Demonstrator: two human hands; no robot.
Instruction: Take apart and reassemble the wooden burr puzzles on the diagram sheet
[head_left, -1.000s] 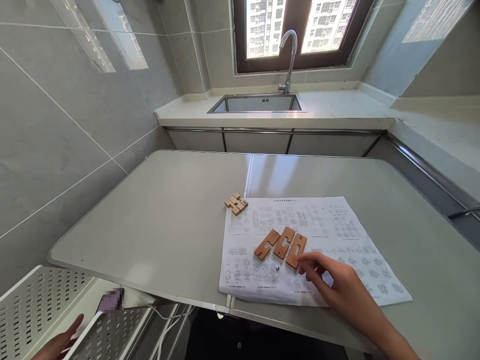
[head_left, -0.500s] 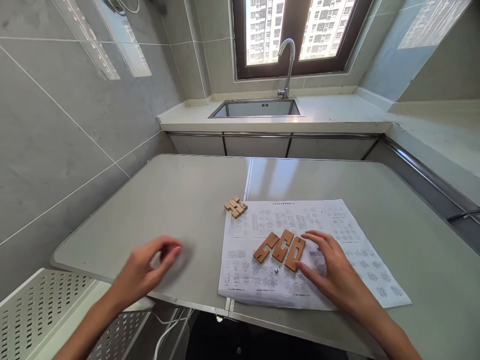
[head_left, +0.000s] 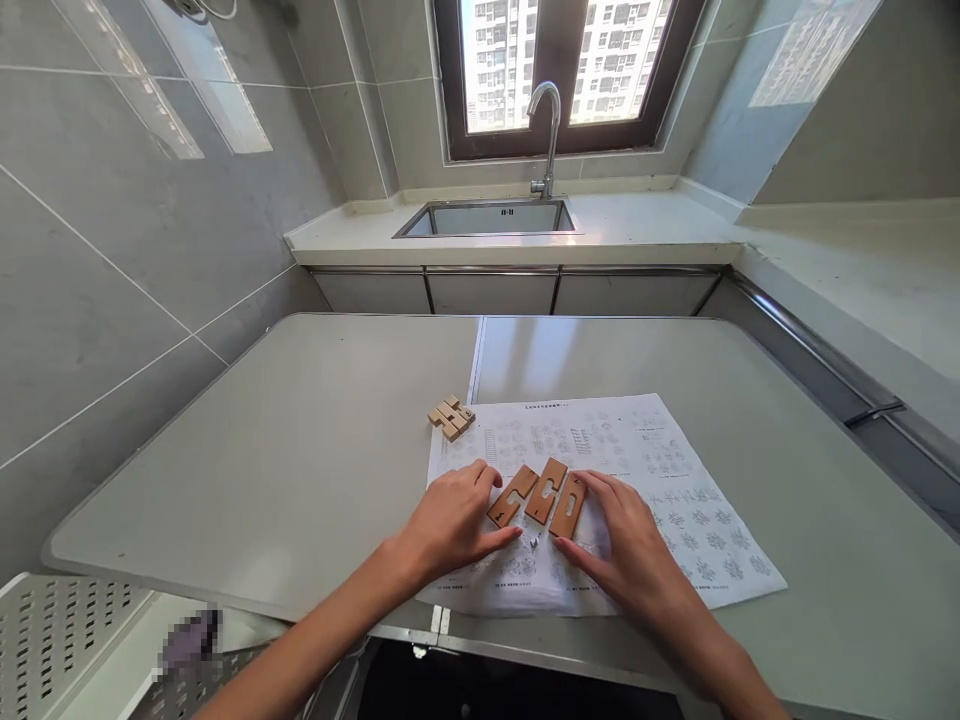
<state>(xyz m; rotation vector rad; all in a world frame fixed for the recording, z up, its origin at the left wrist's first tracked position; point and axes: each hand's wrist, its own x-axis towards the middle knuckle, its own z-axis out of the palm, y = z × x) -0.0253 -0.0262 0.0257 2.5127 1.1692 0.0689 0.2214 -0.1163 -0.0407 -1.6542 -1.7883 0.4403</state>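
Three flat brown wooden puzzle pieces with cutouts lie side by side on a printed sheet (head_left: 600,590). My left hand (head_left: 454,515) curves around the outer side of the left piece (head_left: 512,496), thumb and fingers apart; whether it touches the wood is unclear. The middle piece (head_left: 545,491) lies between the hands, untouched. My right hand (head_left: 626,530) spans the right piece (head_left: 568,505), fingertips at its far end and thumb at its near corner. This piece has a slot and rests flat. A tiny dark bit (head_left: 534,543) lies just below the pieces.
A cluster of lighter wooden pieces (head_left: 451,418) sits at the sheet's far left corner. The pale folding table (head_left: 225,450) has a centre seam. Beyond it are a counter with a sink (head_left: 487,218) and faucet (head_left: 551,130). A white perforated basket (head_left: 60,630) stands lower left.
My left hand has moved right, from over the bare table to beside the left piece, and its pinched fingers have spread. My right hand stays at the right piece. The view has shifted slightly.
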